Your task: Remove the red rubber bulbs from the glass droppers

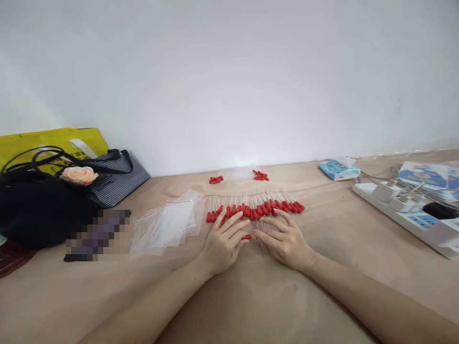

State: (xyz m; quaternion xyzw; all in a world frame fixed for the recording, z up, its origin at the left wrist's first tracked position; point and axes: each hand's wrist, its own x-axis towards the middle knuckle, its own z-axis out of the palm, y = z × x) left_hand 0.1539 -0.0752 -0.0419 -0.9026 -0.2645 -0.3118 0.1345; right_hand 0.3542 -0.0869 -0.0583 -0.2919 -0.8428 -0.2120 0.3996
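Observation:
My left hand is closed in a pinch on a small red rubber bulb. Facing it, my right hand pinches a thin clear dropper tube at the bulb's open end; how far the tube sits inside I cannot tell. Just beyond my fingertips lies a row of droppers, red bulbs toward me and clear stems pointing to the wall. A few loose clear tubes show near my right fingers, partly hidden by them.
Clear zip bags lie fanned out at the left, near bags and a blurred-out item. Loose red bulbs and more bagged droppers lie by the wall. A tissue pack and power strip occupy the right.

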